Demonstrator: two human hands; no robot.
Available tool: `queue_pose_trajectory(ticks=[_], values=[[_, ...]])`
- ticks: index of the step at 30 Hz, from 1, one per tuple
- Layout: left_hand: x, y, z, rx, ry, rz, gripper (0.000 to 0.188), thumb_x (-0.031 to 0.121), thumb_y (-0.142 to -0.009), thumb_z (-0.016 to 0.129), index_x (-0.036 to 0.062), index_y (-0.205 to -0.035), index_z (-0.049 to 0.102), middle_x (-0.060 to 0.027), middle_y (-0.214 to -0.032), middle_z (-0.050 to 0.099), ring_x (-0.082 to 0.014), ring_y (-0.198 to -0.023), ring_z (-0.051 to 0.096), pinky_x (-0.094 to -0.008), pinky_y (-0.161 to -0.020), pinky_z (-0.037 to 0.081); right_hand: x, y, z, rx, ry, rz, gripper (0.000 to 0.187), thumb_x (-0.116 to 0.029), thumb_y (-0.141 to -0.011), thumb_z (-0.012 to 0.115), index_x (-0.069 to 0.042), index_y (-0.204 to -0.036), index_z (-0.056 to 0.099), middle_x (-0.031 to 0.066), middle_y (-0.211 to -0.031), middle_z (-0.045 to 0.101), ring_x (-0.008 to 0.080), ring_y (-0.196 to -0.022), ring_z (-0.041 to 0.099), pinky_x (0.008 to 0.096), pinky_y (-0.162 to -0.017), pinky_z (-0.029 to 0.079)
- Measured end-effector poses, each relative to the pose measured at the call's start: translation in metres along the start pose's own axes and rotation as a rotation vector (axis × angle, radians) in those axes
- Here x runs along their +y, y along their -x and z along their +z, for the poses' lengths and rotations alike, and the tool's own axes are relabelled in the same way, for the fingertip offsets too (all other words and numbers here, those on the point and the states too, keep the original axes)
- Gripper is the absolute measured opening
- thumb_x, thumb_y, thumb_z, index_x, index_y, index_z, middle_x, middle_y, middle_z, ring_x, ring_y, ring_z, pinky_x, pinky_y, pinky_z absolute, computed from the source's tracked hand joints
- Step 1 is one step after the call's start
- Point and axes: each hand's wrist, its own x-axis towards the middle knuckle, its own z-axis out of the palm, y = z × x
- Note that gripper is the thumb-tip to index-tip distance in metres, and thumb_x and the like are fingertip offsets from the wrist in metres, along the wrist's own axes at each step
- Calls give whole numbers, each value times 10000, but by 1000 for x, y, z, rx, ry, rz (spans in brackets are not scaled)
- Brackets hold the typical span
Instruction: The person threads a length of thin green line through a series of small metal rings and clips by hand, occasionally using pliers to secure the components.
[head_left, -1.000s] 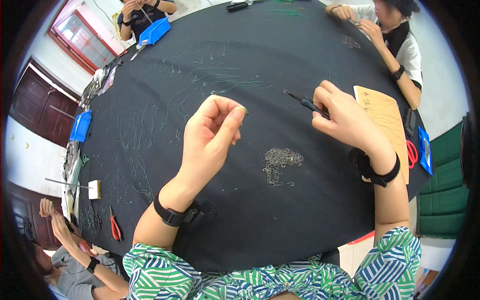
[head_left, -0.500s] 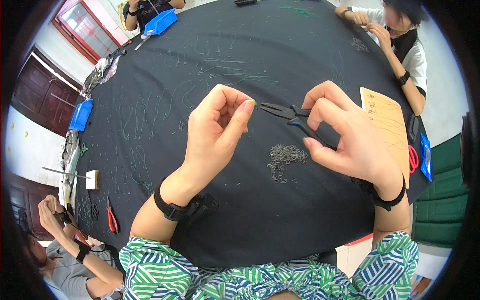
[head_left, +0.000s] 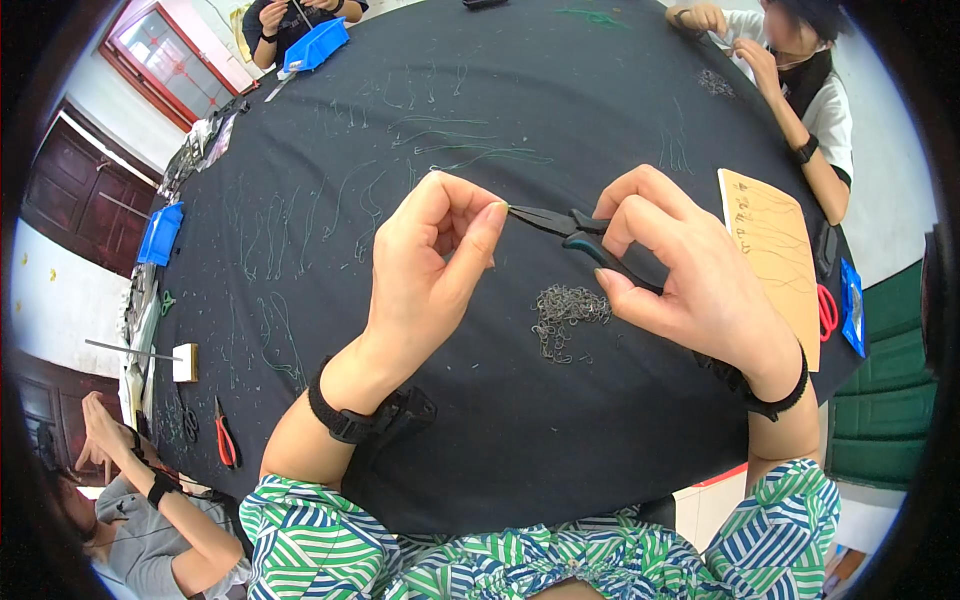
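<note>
My left hand (head_left: 425,250) is closed in a pinch, thumb against forefinger, raised above the black cloth. What it pinches is too small to make out, apart from a tiny greenish speck at the fingertips. My right hand (head_left: 690,275) holds a pair of pliers (head_left: 552,220) with dark jaws and black-and-blue handles. The tips of the pliers meet the left fingertips, and their jaws look nearly closed. Below, between both hands, lies a heap of small dark metal hooks (head_left: 568,312). Thin green threads (head_left: 480,155) are spread beyond my left hand.
A tan board (head_left: 770,260) with thin strands, red-handled scissors (head_left: 827,312) and a blue packet (head_left: 851,310) lie at right. Red-handled pliers (head_left: 226,440) and a white block with a rod (head_left: 185,362) sit at left. Blue bins (head_left: 318,45) and other people are around the table.
The pliers have moved left, closing the small gap to my left fingertips, and their jaws have narrowed. My left hand has stayed nearly still. The person at lower left has spread their fingers.
</note>
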Motion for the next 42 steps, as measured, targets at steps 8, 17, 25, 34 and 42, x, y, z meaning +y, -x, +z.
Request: queue_pose_trajectory(ticks=[8,17,25,34,42], values=[[-4,-3,-1,40,-210,28,80,93,-981,601,24,-950,574,25,-739,567,-6,-597,522,-156,-505,414,-5,2,1,60,81,35,226,-105,-761,699,-19,-854,511,144,-912,538,358,-796,599,430,-697,480],[-6,-5,-3,151,-150,9,73,49,-933,641,6,-885,607,7,-731,569,-24,-622,504,-177,-496,402,64,10,-44,231,601,359,201,-146,-783,650,22,-795,541,151,-806,544,287,-737,581,381,-688,472],[-5,-4,-5,148,-115,5,74,61,-946,635,10,-903,603,17,-723,567,-9,-622,502,-170,-490,404,107,19,-83,269,745,564,231,-180,-787,645,35,-747,570,179,-684,590,286,-653,599,389,-627,465],[-2,-3,-6,133,-33,-9,64,94,-986,592,52,-949,560,38,-723,527,-6,-557,480,-149,-476,363,68,16,-59,-138,386,354,243,-184,-791,686,-2,-804,525,80,-800,483,198,-709,513,327,-642,431],[-6,-2,-6,68,-31,44,56,89,-976,602,56,-956,562,41,-759,529,-12,-612,489,-163,-537,387,85,23,-15,-241,473,460,198,-160,-774,676,10,-821,587,145,-894,578,313,-822,590,406,-740,472]])
